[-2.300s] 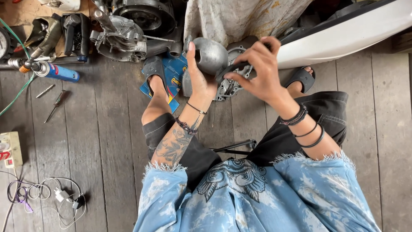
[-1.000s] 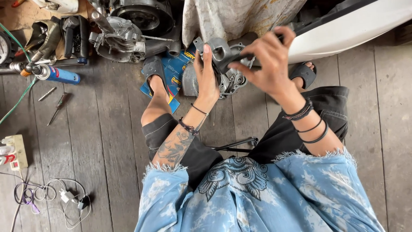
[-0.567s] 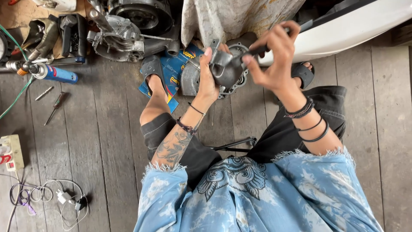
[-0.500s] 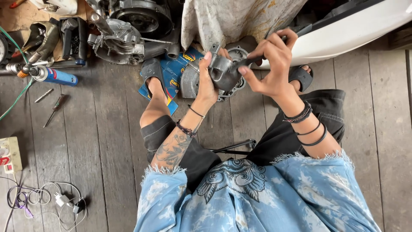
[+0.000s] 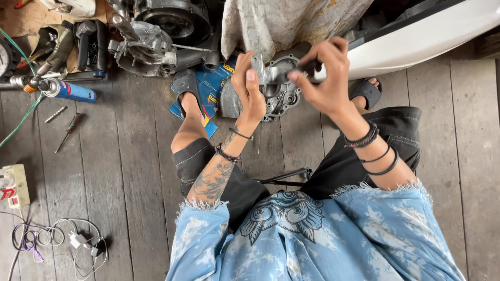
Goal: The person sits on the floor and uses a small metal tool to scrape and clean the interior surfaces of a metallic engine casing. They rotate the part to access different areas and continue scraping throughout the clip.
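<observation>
I squat on a plank floor and hold a grey cast-metal engine cover (image 5: 281, 93) up in front of my knees, its hollow inner side facing me. My left hand (image 5: 249, 91) grips the cover's left edge, thumb up along a flat tab. My right hand (image 5: 325, 78) is at the cover's upper right rim, thumb and fingers pinched on a small dark piece (image 5: 307, 67). I cannot tell whether that piece is a tool or part of the cover. My hands hide the cover's outer side.
Engine blocks (image 5: 156, 31) and a dirty cloth (image 5: 291, 21) lie ahead, a white body panel (image 5: 427, 36) at right. A blue box (image 5: 211, 88) is under my left foot. A blue gas canister (image 5: 73, 92), screwdrivers (image 5: 67, 132), a power strip (image 5: 15, 184) and cables (image 5: 57, 242) lie left.
The cover has been turned over in my hands: its rounded outer side showed earlier, its hollow inside shows now. My right hand shifted from a full grip to a pinch at the rim.
</observation>
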